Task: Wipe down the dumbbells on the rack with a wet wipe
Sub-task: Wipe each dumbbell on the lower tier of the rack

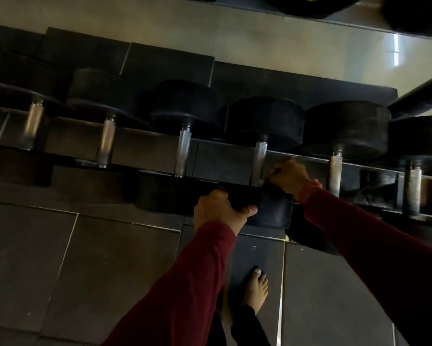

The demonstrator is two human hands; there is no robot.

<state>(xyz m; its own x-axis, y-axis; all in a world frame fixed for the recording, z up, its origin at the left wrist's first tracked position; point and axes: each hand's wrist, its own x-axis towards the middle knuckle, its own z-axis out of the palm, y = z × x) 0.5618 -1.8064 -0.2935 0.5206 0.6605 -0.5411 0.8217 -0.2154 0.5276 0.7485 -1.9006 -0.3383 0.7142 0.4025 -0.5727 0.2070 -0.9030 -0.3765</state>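
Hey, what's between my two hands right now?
In the head view, the near black head of the dumbbell being wiped: left hand grips its edge, right hand holds the wipe at its handle.

You wear a long-sleeved top in dark red, and both sleeves reach down to the wrists, the left sleeve [185,283] and the right sleeve [374,236]. At your right wrist a thin band [307,189] in a lighter pinkish red shows just past the cuff. Lower down, your leg is covered by dark, almost black trousers [247,325], and your foot [256,288] is bare, without shoe or sock.
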